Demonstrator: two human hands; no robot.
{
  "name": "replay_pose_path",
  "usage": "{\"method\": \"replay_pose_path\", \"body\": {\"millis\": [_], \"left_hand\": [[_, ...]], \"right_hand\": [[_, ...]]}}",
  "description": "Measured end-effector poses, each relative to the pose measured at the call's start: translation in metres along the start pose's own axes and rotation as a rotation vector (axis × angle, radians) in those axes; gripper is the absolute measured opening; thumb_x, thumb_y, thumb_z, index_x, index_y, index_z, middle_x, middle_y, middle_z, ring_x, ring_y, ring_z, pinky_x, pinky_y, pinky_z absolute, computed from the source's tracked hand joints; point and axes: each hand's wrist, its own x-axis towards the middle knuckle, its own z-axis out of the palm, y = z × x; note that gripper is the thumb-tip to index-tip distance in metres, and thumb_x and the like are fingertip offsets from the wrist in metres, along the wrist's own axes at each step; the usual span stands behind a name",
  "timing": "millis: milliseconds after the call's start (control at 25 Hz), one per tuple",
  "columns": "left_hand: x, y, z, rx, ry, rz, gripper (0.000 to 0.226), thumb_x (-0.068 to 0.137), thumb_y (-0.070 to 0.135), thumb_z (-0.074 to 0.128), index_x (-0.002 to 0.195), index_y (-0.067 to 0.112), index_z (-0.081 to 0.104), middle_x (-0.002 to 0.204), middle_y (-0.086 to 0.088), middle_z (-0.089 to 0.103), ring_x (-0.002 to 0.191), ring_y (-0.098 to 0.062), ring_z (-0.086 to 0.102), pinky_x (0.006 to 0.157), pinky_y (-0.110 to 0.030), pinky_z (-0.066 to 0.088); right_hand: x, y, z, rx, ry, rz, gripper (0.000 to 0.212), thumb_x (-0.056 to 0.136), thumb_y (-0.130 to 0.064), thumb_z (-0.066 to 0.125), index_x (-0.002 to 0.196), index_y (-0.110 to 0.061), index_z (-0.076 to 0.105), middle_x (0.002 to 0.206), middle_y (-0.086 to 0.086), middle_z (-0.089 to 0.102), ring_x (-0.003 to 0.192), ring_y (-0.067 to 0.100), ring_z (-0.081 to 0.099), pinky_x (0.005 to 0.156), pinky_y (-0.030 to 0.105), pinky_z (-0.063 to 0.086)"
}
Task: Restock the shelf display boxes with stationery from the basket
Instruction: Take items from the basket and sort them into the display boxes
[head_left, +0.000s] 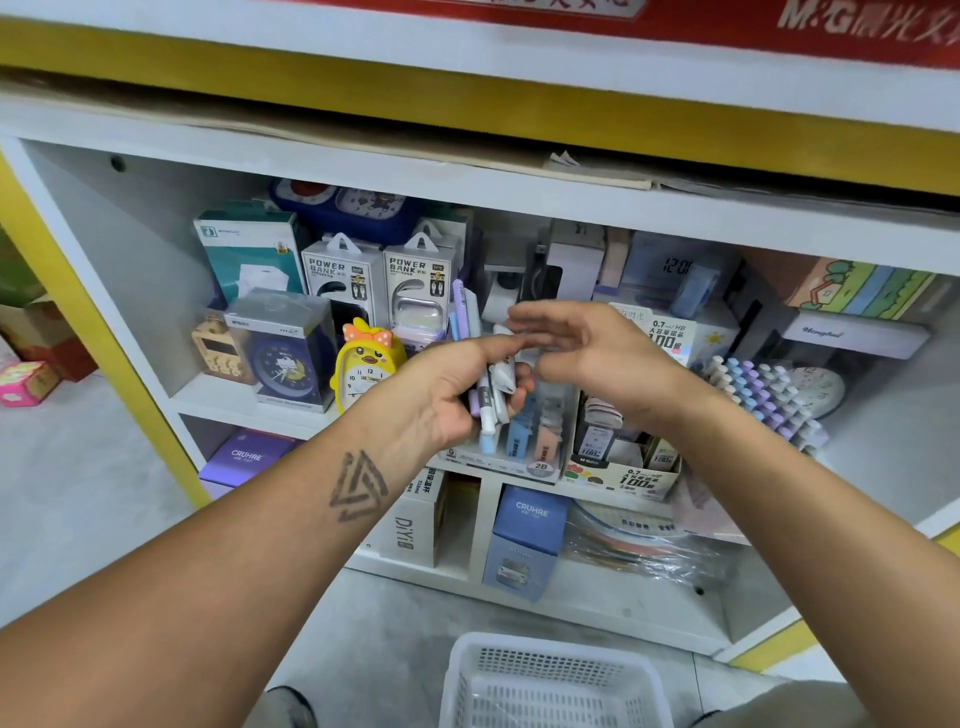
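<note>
pens (491, 384) in left hand (457, 395) stand near upright, tips angled up-left.

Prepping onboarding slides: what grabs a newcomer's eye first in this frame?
Two bare forearms meet mid-frame: the left hand grips a bundle of pastel pens in front of the shelf, and the right hand hovers beside it, fingers loose. Just left of them a yellow duck clock stands out. A white basket sits on the floor at the bottom edge.

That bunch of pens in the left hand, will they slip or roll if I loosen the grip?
Probably. The pens look smooth, slim and round, so they would likely slide past each other. The left hand holds several loosely fanned, so one could drop toward the basket. They look stiff and light.
</note>
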Motion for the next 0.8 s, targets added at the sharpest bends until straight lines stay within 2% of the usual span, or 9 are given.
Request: {"method": "replay_pose_path", "body": {"millis": [80,200,280,360,440,560,720,800], "left_hand": [[0.002,-0.003,0.005,-0.013,-0.005,0.034,0.026,0.095,0.016,0.061,0.121,0.008,0.062,0.077,-0.007,0.062,0.055,-0.013,0.058,0.043,-0.02,0.05],[0.004,-0.009,0.013,-0.021,-0.002,0.04,0.03,0.096,0.023,0.061,0.122,0.008,0.063,0.075,-0.008,0.069,0.05,-0.015,0.064,0.042,-0.022,0.051],[0.004,-0.011,0.016,-0.047,-0.03,0.026,0.039,0.096,0.031,0.06,0.126,0.006,0.063,0.097,-0.014,0.073,0.063,-0.02,0.069,0.047,-0.027,0.056],[0.005,-0.011,0.017,-0.058,-0.065,0.022,0.045,0.097,0.036,0.057,0.129,0.006,0.063,0.119,-0.017,0.069,0.083,-0.024,0.07,0.06,-0.033,0.061],[0.006,-0.011,0.017,-0.055,-0.081,0.024,0.041,0.098,0.037,0.055,0.121,0.006,0.068,0.111,-0.016,0.072,0.083,-0.024,0.07,0.065,-0.033,0.06],[0.007,-0.012,0.017,-0.053,-0.052,0.024,0.03,0.098,0.032,0.057,0.102,0.007,0.071,0.088,-0.013,0.075,0.071,-0.023,0.073,0.061,-0.036,0.062],[0.007,-0.014,0.018,-0.048,0.007,0.036,0.022,0.099,0.026,0.057,0.098,0.008,0.069,0.079,-0.013,0.074,0.073,-0.026,0.072,0.071,-0.045,0.061],[0.007,-0.013,0.017,-0.011,0.04,0.028,0.023,0.101,0.026,0.053,0.101,0.007,0.065,0.083,-0.017,0.072,0.081,-0.031,0.072,0.074,-0.045,0.062]], "right_hand": [[-0.006,-0.001,0.001,0.039,-0.071,-0.002,0.08,0.074,-0.02,0.084,0.146,-0.017,0.05,0.14,-0.007,0.061,0.124,0.0,0.058,0.106,0.029,0.048],[-0.011,0.0,0.0,-0.005,-0.003,-0.001,0.082,0.073,-0.012,0.089,0.145,-0.015,0.051,0.133,-0.001,0.065,0.12,0.004,0.062,0.104,0.036,0.052],[-0.013,0.0,-0.006,0.038,0.027,0.01,0.084,0.07,-0.004,0.089,0.144,-0.015,0.05,0.126,0.004,0.068,0.108,0.009,0.069,0.099,0.036,0.055],[-0.014,0.001,-0.011,0.068,0.053,0.004,0.085,0.068,0.002,0.088,0.143,-0.016,0.051,0.12,0.007,0.07,0.097,0.013,0.074,0.093,0.033,0.058],[-0.014,0.001,-0.01,0.06,0.091,-0.014,0.084,0.067,0.007,0.087,0.139,-0.018,0.054,0.116,0.007,0.069,0.094,0.013,0.074,0.088,0.027,0.059],[-0.015,0.003,-0.004,0.027,0.146,-0.043,0.079,0.068,0.011,0.084,0.136,-0.02,0.058,0.112,0.002,0.067,0.097,0.009,0.071,0.086,0.02,0.057],[-0.013,0.005,-0.004,0.158,0.178,-0.054,0.067,0.08,0.018,0.07,0.135,-0.016,0.055,0.103,0.005,0.07,0.087,0.007,0.072,0.073,0.023,0.059],[-0.01,0.004,-0.009,0.208,0.203,-0.092,0.047,0.082,0.014,0.071,0.123,-0.007,0.061,0.097,0.01,0.075,0.087,0.015,0.073,0.074,0.027,0.06]]}}
